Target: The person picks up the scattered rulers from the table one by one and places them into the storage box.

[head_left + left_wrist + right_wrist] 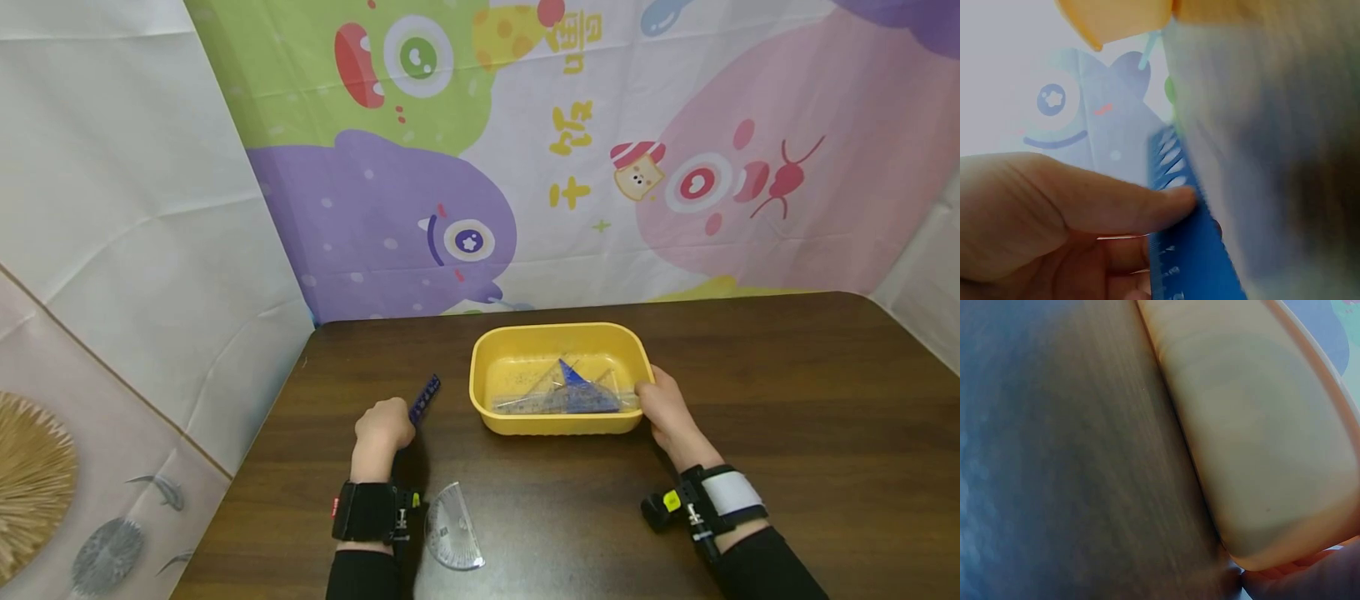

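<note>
A blue ruler (1194, 250) with oval cut-outs is pinched between the thumb and fingers of my left hand (384, 427). In the head view the far end of that ruler (425, 398) sticks out beyond the hand, left of the yellow basin (561, 425). My right hand (666, 408) grips the basin at its right end, thumb over the rim. Inside the basin lie a blue set square (581, 392) and several clear plastic drawing tools (525, 403), overlapping one another. From the right wrist, the basin's side wall (1260, 437) fills much of the view.
A clear protractor (453, 529) lies on the brown wooden table (570, 508), just right of my left wrist. Behind the table's back edge hangs a cartoon-printed cloth (540, 275). White cloth (150, 167) hangs along the left side.
</note>
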The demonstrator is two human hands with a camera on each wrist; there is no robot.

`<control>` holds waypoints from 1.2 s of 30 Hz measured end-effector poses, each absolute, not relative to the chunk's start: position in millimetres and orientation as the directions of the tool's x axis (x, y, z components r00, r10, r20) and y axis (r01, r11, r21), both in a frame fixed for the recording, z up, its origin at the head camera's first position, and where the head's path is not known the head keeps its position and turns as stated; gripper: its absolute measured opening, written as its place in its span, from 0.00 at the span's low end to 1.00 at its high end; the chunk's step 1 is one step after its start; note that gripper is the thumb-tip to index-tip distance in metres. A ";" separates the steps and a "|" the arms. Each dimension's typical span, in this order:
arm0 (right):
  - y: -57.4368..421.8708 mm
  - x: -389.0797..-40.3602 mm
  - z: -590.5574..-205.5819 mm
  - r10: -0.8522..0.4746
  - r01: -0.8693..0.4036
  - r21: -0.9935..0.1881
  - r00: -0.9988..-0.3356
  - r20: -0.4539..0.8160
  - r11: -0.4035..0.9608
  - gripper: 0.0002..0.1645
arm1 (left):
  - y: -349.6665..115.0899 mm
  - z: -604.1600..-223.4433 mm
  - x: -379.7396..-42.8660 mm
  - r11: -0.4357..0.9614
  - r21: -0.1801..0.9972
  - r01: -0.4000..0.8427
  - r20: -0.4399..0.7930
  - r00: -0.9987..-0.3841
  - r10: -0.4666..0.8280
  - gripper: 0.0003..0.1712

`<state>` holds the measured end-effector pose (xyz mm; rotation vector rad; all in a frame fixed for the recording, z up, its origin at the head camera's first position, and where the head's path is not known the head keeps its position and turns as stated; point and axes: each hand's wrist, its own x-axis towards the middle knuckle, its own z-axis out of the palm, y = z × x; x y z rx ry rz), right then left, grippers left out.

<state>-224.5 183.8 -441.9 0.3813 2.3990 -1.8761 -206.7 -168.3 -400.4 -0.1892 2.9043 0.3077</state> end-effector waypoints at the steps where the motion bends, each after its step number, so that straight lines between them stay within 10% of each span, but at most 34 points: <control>1: 183.8 -224.7 -441.9 0.149 0.243 -0.945 -0.966 -0.213 0.221 0.32 | -167.9 -399.5 -206.9 0.969 0.196 -0.152 -0.203 -0.973 -0.111 0.08; 26: 183.3 -225.5 -444.0 0.155 0.239 -0.946 -0.966 -0.209 0.217 0.32 | -116.0 -394.4 -208.8 0.966 0.224 0.130 0.562 -0.827 -0.019 0.06; 36: 184.0 -225.2 -443.1 0.161 0.244 -0.945 -0.964 -0.211 0.219 0.32 | -99.3 -399.7 -211.5 0.958 0.105 0.267 0.622 -0.769 0.147 0.08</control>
